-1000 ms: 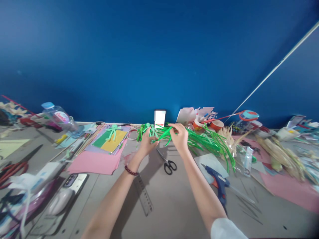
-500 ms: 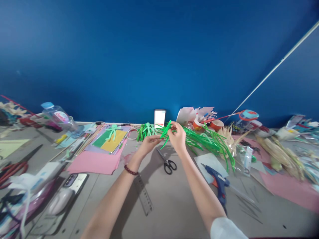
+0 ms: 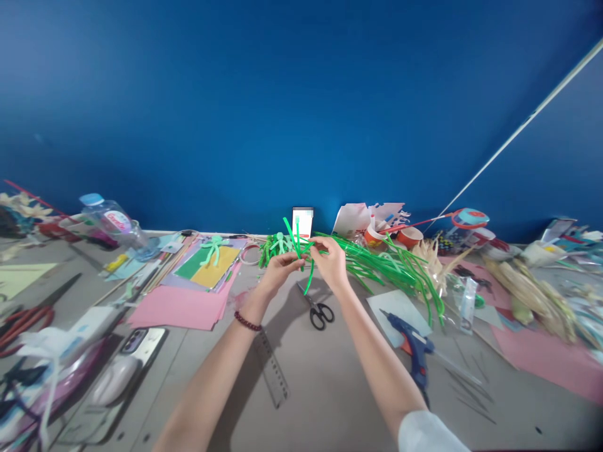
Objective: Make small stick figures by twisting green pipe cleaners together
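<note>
Bright green pipe cleaners (image 3: 298,240) are pinched between both hands above the table, some ends sticking up and one hanging down. My left hand (image 3: 281,270) is closed on their lower part, a beaded bracelet on its wrist. Closed on the same green stems from the right is my right hand (image 3: 328,260), its fingertips close to the left ones. Black-handled scissors (image 3: 321,315) lie below the hands. Small green pipe-cleaner figures (image 3: 277,246) sit just behind my left hand. A long bundle of green pipe cleaners (image 3: 391,267) spreads to the right.
A lit phone (image 3: 302,221) stands against the blue wall. A ruler (image 3: 273,370) lies in front. Pink paper (image 3: 176,307), a phone (image 3: 148,342) and a bottle (image 3: 113,220) are at left; a blue glue gun (image 3: 417,348) and paper cups (image 3: 409,235) at right.
The green stems have turned from slanting to the upper right to standing up, with ends spread apart. My right hand has moved slightly left and down.
</note>
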The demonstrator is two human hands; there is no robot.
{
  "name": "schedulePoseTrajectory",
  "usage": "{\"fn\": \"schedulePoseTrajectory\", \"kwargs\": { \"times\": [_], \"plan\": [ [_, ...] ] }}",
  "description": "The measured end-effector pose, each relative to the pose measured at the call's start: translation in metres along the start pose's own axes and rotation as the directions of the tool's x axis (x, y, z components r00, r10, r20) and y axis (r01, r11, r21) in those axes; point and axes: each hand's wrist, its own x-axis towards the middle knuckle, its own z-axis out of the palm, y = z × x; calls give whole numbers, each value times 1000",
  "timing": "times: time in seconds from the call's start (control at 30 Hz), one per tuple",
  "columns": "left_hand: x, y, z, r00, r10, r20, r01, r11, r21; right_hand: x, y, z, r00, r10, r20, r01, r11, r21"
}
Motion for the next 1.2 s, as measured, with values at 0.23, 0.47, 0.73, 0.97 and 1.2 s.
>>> {"fn": "schedulePoseTrajectory", "kwargs": {
  "times": [0.23, 0.47, 0.73, 0.97, 1.2],
  "plan": [
    [-2, 7, 0, 999, 39, -16, -38, 996, 82, 1, 9, 0, 999, -34, 39, 35, 999, -12],
    [3, 3, -1, 999, 31, -16, -32, 999, -8, 0, 10, 4, 989, -16, 150, 12, 1000, 23],
    [8, -6, -2, 992, 61, -114, -76, 989, -130, -1, 6, 4, 961, -84, 262, 95, 995, -27],
    [12, -7, -9, 970, -35, -239, -19, 975, -222, -6, 17, 18, 943, 68, 326, -139, 970, 199],
    [12, -3, -9, 963, -29, -268, -83, 914, -398, -10, 19, 23, 772, 251, 584, -461, 854, 243]
  ]
}}
